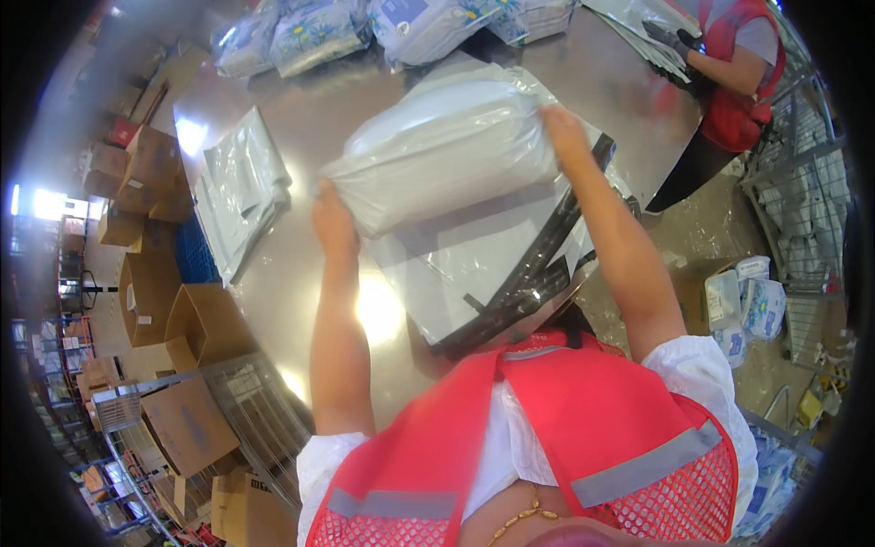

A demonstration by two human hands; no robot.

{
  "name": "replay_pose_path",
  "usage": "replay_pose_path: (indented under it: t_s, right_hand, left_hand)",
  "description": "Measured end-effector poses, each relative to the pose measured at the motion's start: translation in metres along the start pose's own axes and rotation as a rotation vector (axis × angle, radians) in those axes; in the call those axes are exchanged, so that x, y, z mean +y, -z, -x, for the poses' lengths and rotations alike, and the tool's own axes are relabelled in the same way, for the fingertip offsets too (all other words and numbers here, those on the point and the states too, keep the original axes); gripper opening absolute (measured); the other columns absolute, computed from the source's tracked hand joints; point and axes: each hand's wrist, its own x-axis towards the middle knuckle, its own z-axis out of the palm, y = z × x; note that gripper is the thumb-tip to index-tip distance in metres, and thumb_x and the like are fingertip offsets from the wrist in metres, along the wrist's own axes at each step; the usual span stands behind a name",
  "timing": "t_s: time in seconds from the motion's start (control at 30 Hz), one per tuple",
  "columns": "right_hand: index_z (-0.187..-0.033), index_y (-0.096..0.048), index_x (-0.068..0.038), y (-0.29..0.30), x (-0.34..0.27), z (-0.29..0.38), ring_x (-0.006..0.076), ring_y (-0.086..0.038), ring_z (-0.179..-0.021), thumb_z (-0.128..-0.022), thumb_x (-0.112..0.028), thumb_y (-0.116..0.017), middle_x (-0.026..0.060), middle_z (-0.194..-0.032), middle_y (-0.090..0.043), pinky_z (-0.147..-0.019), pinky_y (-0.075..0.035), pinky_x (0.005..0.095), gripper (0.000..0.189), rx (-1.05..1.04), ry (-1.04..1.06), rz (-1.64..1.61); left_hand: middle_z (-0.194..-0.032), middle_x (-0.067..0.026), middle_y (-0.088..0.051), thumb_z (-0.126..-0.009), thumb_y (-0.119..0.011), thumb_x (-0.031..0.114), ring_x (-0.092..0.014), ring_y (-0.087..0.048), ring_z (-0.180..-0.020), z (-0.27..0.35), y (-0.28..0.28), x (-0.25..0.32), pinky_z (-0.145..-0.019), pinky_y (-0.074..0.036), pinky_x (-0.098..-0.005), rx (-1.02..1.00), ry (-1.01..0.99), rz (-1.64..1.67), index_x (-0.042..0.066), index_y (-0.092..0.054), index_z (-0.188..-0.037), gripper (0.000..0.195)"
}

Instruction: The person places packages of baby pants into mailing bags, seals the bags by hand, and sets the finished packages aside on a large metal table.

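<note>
A filled white plastic mailing bag [451,150] is stretched between my two hands above a metal-topped table [287,273]. My left hand [336,222] grips its left end, and my right hand [566,137] grips its right end. Beneath it lie flat white mailing bags [472,267] with black edges, reaching towards my vest. Another stack of flat pale bags [243,195] rests on the table to the left. Flower-printed plastic packs [321,34] line the far side of the table.
A co-worker in a red vest [742,89] handles flat bags [642,34] at the far right. Cardboard boxes [205,321] and a wire cart [253,403] stand left of the table. At the right are a wire cage [796,191] and a box with packs [704,290].
</note>
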Motion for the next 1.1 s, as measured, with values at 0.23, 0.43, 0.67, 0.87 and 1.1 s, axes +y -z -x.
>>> replay_pose_path:
  t_s: [0.23, 0.43, 0.67, 0.87, 1.1]
  right_hand:
    - [-0.114, -0.057, -0.003, -0.023, 0.004, 0.052, 0.0427, -0.059, -0.103, -0.093, -0.017, -0.05, 0.0251, -0.103, -0.064, -0.088, -0.046, 0.047, 0.025, -0.381, -0.047, 0.45]
    - [-0.126, -0.052, -0.006, -0.005, -0.005, 0.062, 0.0411, -0.06, -0.1, -0.08, -0.004, -0.063, 0.0205, -0.108, -0.064, -0.091, -0.048, 0.0421, 0.048, -0.156, 0.179, 0.604]
    - [-0.14, -0.046, -0.002, -0.001, -0.01, 0.106, 0.0304, -0.051, -0.127, -0.102, -0.031, -0.043, 0.0173, -0.139, -0.053, -0.109, -0.036, 0.0389, 0.048, -0.168, 0.039, 0.181]
    - [-0.147, -0.031, 0.002, -0.017, 0.025, 0.054, 0.0298, -0.043, -0.134, -0.102, -0.046, -0.04, 0.0197, -0.142, -0.047, -0.112, -0.031, 0.037, 0.066, -0.25, -0.115, -0.646]
    - [-0.15, -0.029, -0.003, -0.012, -0.054, 0.042, 0.0225, -0.04, -0.133, -0.102, -0.049, -0.04, 0.0156, -0.142, -0.047, -0.11, -0.032, 0.0376, 0.068, -0.62, -0.261, -0.522]
  left_hand:
    - [-0.114, -0.023, -0.064, -0.096, -0.05, 0.025, -0.033, -0.062, -0.105, 0.025, -0.011, -0.074, -0.086, -0.051, -0.0408, -0.345, 0.238, 0.096, -0.008, -0.045, -0.133, 0.049]
    - [-0.122, -0.0271, -0.059, -0.081, -0.067, 0.018, -0.043, -0.058, -0.11, -0.008, 0.008, -0.091, -0.094, -0.048, -0.0457, -0.434, -0.022, -0.716, -0.005, -0.047, -0.133, 0.061]
    - [-0.151, -0.0132, -0.037, -0.104, -0.031, 0.044, -0.026, -0.035, -0.139, 0.065, -0.016, -0.042, -0.116, -0.024, -0.0385, -0.247, -0.154, 0.198, 0.004, -0.033, -0.149, 0.06]
    - [-0.153, -0.0145, -0.034, -0.102, -0.021, 0.058, -0.028, -0.034, -0.14, 0.056, -0.022, -0.038, -0.116, -0.025, -0.0391, -0.514, -0.256, 0.254, 0.001, -0.03, -0.149, 0.075]
    - [-0.152, -0.0181, -0.034, -0.099, -0.03, 0.053, -0.03, -0.033, -0.14, 0.064, -0.038, -0.022, -0.116, -0.025, -0.0413, -0.55, 0.168, 0.201, -0.001, -0.029, -0.149, 0.073]
